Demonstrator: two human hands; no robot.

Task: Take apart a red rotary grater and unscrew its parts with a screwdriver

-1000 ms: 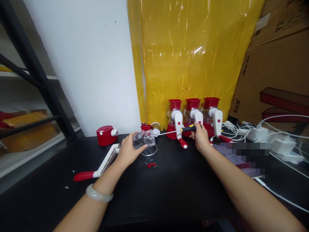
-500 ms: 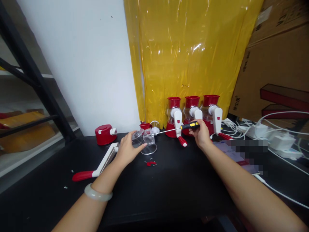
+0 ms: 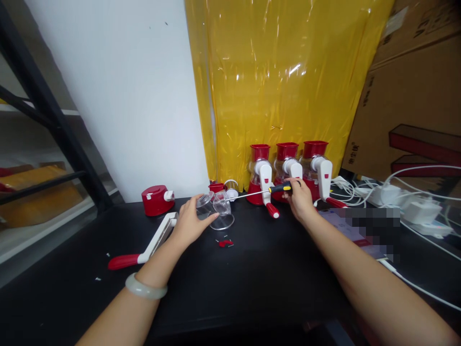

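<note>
My left hand (image 3: 193, 220) grips a clear plastic grater body (image 3: 222, 206), which lies on its side on the black table. In my right hand (image 3: 299, 198) is a screwdriver (image 3: 279, 188) with a black and yellow handle. Its long shaft points left, and the tip reaches the clear body's opening; whether it touches a screw cannot be made out. Small red parts (image 3: 225, 243) lie in front of the body with several tiny screws around them. Left of my left hand rests a white crank handle (image 3: 157, 238) with a red grip, and behind it a red suction base (image 3: 157, 201).
Three assembled red and white rotary graters (image 3: 260, 168) stand at the back. A grater drum (image 3: 231, 188) lies behind the clear body. To the right are a tablet (image 3: 347, 230), white cables and chargers (image 3: 421, 209). Loose screws (image 3: 98, 278) lie at left on the black table (image 3: 252, 288).
My right hand has turned slightly on the screwdriver handle, which has shifted a little. My left hand and the clear body have stayed in nearly the same place.
</note>
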